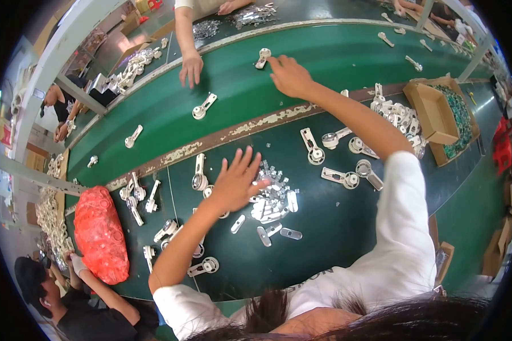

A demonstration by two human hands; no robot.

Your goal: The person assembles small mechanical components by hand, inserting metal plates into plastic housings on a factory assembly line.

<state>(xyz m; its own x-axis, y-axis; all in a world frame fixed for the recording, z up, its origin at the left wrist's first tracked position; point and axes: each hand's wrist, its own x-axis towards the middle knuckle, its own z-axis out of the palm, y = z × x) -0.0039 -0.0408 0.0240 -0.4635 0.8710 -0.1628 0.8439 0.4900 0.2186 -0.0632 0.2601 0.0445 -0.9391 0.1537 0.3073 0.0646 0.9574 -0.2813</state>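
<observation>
My right hand [290,77] reaches across the green belt with its fingers stretched out. Its fingertips are right beside a white plastic part with a round end [263,58]; whether they touch it I cannot make out. My left hand [236,184] hovers open, fingers spread, at the left edge of a pile of small clear and silver pieces [274,190]. Several flat, rounded silver pieces [290,233] lie just below that pile. Close to the left wrist, a white slotted part with a round end [199,173] rests on the dark green table.
A red plastic bag [101,236] bulges at the table's left. At right, an open cardboard tray [435,116] sits over green pieces, beside heaped white parts [395,116]. A worn ledge [210,141] divides table from belt. Across it extends another person's hand [192,67]; someone in black works lower left.
</observation>
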